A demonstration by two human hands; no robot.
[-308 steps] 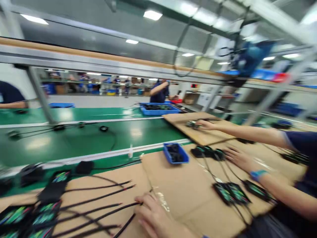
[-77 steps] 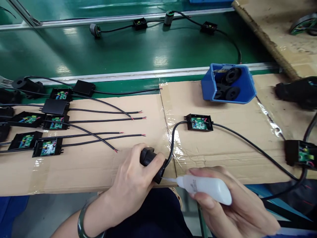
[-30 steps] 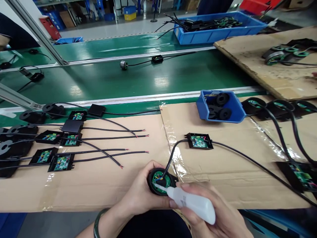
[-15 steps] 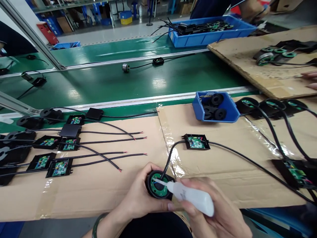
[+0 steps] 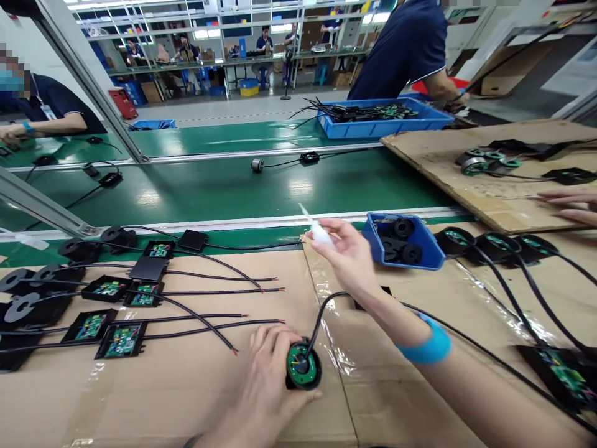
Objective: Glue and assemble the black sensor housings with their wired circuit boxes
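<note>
My left hand (image 5: 273,379) is wrapped round a black round housing (image 5: 304,366) with a green ring-shaped circuit board inside, its open face toward me. A black cable (image 5: 318,323) leads from the board up to a small black box (image 5: 361,303), mostly covered by my right forearm. My right hand (image 5: 347,255) grips a white squeeze bottle (image 5: 320,234) above the far edge of the cardboard, its narrow nozzle pointing up and left. A blue band (image 5: 426,339) circles the right wrist. Just right of that hand stands a blue bin (image 5: 410,256) of black rings (image 5: 403,228).
Several open black boxes with circuit boards (image 5: 122,340) and cables lie on the left cardboard. Black housings with cables (image 5: 497,247) stand at right. Beyond runs a green belt (image 5: 209,193). A co-worker's hand (image 5: 571,202) rests on the right cardboard; other people work behind.
My right hand has lifted the bottle away from the circuit board, forward and up, tipping its nozzle upward. My left hand still holds the housing, now lower on the cardboard. The view has tilted up.
</note>
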